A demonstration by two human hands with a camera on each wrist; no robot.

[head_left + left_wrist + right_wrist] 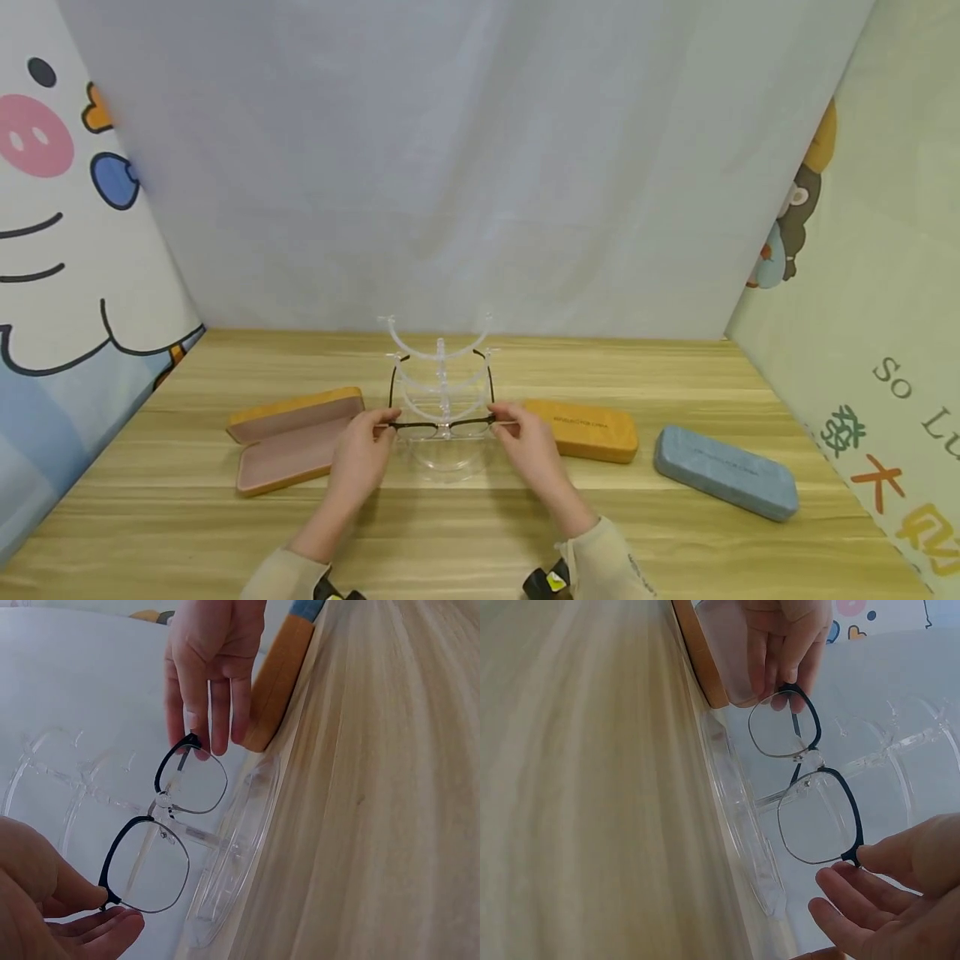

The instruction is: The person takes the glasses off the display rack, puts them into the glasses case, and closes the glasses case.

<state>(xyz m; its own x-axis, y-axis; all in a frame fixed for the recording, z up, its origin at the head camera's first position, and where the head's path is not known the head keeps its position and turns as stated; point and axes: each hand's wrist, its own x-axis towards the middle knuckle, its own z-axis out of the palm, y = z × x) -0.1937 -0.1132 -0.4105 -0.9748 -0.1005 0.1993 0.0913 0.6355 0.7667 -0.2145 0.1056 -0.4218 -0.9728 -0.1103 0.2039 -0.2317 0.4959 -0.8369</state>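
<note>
A pair of eyeglasses (416, 426) with black upper rims and thin metal lower rims is at the lowest tier of a clear display stand (441, 367). Its temples extend back on either side of the stand. My left hand (360, 458) pinches the left outer corner of the frame between thumb and fingers. At the opposite corner, my right hand (532, 450) does the same. Both wrist views show the bridge against the stand's clear post; whether its weight rests there I cannot tell. The stand's clear base (259, 817) sits on the table below the lenses.
An open yellow eyeglass case (281, 462) with a pinkish lining lies left of the stand. On the right are a closed yellow case (592, 429), partly behind my right hand, and a closed blue case (723, 471). Pale curtains (480, 167) enclose the wooden table (450, 542).
</note>
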